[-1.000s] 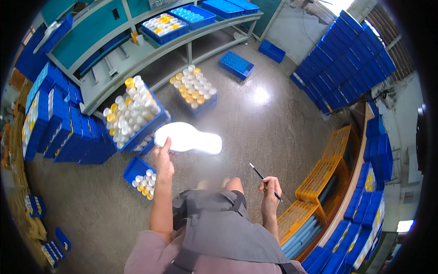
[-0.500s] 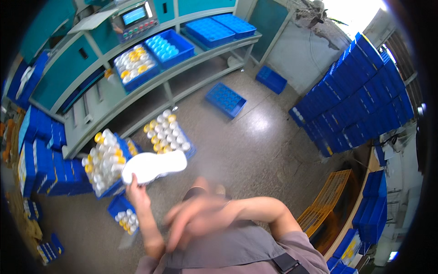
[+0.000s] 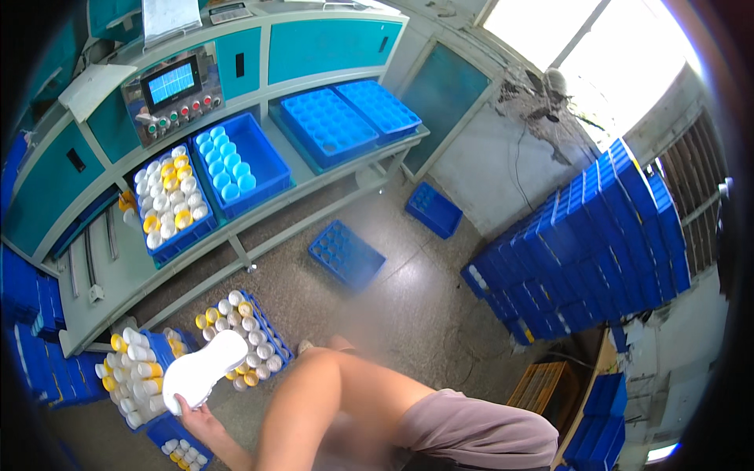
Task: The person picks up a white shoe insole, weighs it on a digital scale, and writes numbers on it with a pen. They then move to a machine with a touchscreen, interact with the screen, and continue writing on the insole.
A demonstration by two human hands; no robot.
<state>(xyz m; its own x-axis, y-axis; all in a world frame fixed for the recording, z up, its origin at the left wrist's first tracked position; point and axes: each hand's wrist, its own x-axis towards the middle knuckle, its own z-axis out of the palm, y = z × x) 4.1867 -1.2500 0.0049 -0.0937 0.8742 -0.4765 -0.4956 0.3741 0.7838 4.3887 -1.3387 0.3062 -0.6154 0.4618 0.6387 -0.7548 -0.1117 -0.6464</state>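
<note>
My left hand (image 3: 201,422) is closed on one end of a white, flat piece shaped like a shoe sole (image 3: 203,369). The thumb lies on its upper face; the fingers beneath are mostly hidden. The piece is held above the floor, in front of a crate of white and yellow cup-like pieces (image 3: 257,339), whose near corner it covers in part. Left of it rises a heap of similar white and yellow pieces (image 3: 133,375). My right arm bends large and blurred across the lower middle, and its hand is out of the picture.
A bench (image 3: 126,275) with a control panel (image 3: 174,88) carries a crate of white and yellow pieces (image 3: 169,192), a crate with light-blue cups (image 3: 251,169) and blue trays (image 3: 328,122). Blue crates (image 3: 345,255) lie on the floor; a tall crate stack (image 3: 581,243) stands right.
The view has shifted, showing more of the bench and window. My right hand, blurred before my body earlier, has left the picture, its arm now bent. My left hand keeps the white piece.
</note>
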